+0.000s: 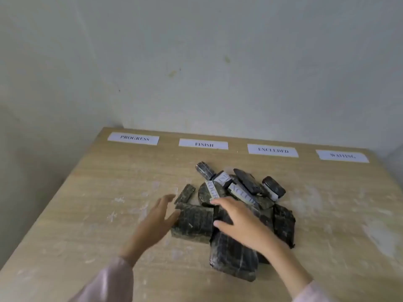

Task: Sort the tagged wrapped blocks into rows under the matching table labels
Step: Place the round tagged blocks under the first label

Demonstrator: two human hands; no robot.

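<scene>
Several dark wrapped blocks lie in one heap [237,205] at the middle of the wooden table [91,214]; some show white tags with partial words. A squarish block [193,223] lies at the heap's left. My left hand [157,221] is open, fingers spread, its thumb touching that block's left edge. My right hand [242,223] rests open, palm down, over the heap's middle, hiding blocks beneath. Four paper labels run along the far edge: PROGRESS [133,138], FINISH [203,144], EXCLUDED [272,150] and a blurred fourth label [342,156].
A pale wall stands directly behind the table. The table's left edge runs diagonally down to the lower left corner of the view. Whitish scuffs mark the wood around the heap. Pink sleeves cover both wrists.
</scene>
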